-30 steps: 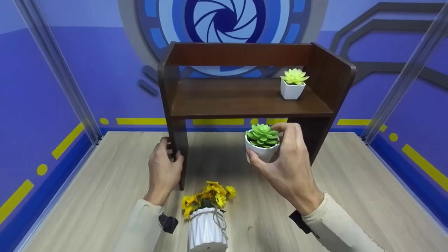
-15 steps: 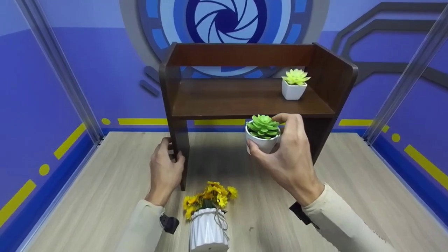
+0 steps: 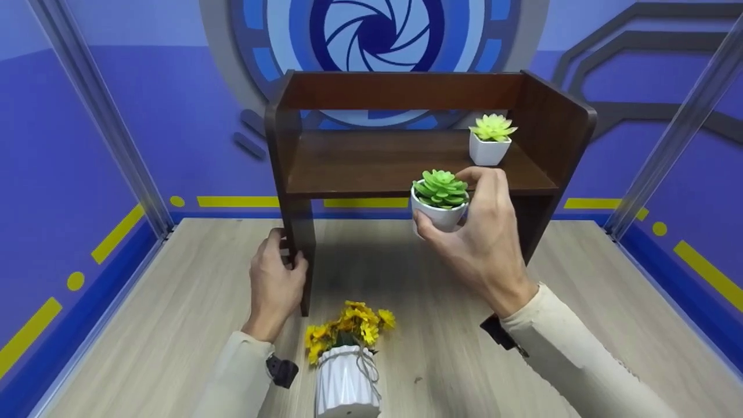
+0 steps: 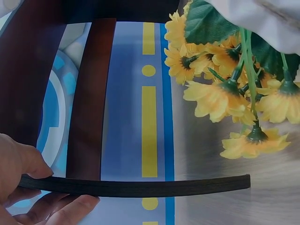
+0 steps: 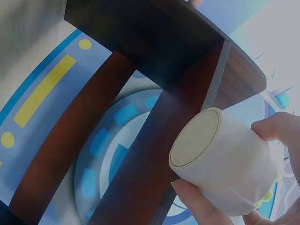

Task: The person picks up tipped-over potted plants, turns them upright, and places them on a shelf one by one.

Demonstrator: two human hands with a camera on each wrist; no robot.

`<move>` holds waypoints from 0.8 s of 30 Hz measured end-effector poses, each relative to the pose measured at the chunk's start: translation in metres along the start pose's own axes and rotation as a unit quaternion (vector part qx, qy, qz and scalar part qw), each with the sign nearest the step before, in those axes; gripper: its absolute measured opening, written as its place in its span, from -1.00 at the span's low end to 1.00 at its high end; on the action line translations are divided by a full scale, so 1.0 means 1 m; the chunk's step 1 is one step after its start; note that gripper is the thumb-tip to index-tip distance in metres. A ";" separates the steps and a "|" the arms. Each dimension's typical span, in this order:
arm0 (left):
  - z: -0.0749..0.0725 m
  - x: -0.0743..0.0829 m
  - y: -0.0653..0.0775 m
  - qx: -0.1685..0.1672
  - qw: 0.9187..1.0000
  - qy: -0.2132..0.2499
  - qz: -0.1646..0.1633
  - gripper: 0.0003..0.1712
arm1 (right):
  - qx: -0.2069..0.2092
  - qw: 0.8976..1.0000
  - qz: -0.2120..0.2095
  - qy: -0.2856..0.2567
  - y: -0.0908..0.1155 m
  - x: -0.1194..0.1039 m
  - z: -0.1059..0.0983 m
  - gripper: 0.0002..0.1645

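My right hand (image 3: 487, 232) holds a green succulent in a round white pot (image 3: 439, 216) between thumb and fingers, in front of the shelf board's front edge. In the right wrist view the pot's flat bottom (image 5: 194, 140) faces the camera. My left hand (image 3: 277, 284) grips the left side panel (image 3: 299, 249) of the dark brown shelf (image 3: 371, 168), thumb on one face and fingers on the other; the left wrist view shows this panel (image 4: 164, 188) edge-on. On the shelf's right side stands a pale green succulent in a square white pot (image 3: 489, 150).
A white ribbed vase (image 3: 346, 380) with yellow flowers (image 3: 354, 325) and a twine bow lies on the wooden table (image 3: 174, 313) near the front. Blue walls (image 3: 151, 116) close in the back and both sides.
My right hand has lifted the potted green succulent from below the shelf board to the height of its front edge. The left hand keeps its hold on the side panel.
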State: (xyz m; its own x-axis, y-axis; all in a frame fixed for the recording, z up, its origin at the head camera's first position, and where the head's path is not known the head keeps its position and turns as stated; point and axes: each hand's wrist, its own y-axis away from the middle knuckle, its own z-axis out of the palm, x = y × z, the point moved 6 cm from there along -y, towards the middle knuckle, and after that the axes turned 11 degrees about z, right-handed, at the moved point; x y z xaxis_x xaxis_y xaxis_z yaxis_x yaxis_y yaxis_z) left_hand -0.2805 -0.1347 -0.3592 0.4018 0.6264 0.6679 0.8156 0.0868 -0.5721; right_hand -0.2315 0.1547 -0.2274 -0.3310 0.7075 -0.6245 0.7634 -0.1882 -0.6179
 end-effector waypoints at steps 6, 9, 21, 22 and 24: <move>0.000 -0.001 0.001 0.001 1.000 0.000 0.001 -0.57 | -0.006 1.000 0.010 0.004 -0.009 -0.001 0.002 -0.16; -0.001 -0.001 0.001 0.001 1.000 0.000 -0.003 -0.57 | -0.010 1.000 0.013 0.004 -0.013 -0.002 0.003 -0.16; 0.000 0.001 0.000 0.011 1.000 -0.013 0.010 -0.55 | 0.006 1.000 0.006 -0.003 -0.027 -0.008 0.003 -0.18; 0.000 0.001 0.000 0.013 1.000 -0.012 0.012 -0.55 | 0.006 1.000 0.007 -0.004 -0.028 -0.009 0.003 -0.18; 0.000 0.001 0.000 0.014 1.000 -0.010 0.014 -0.56 | 0.005 1.000 0.008 -0.005 -0.030 -0.011 0.003 -0.18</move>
State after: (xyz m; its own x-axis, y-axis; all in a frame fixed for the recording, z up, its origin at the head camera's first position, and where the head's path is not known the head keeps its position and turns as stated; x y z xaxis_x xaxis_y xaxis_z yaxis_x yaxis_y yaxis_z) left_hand -0.2798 -0.1343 -0.3590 0.4146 0.6447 0.6422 0.7921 0.0918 -0.6035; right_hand -0.2524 0.1506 -0.2033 -0.3245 0.6971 -0.6394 0.7629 -0.2067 -0.6126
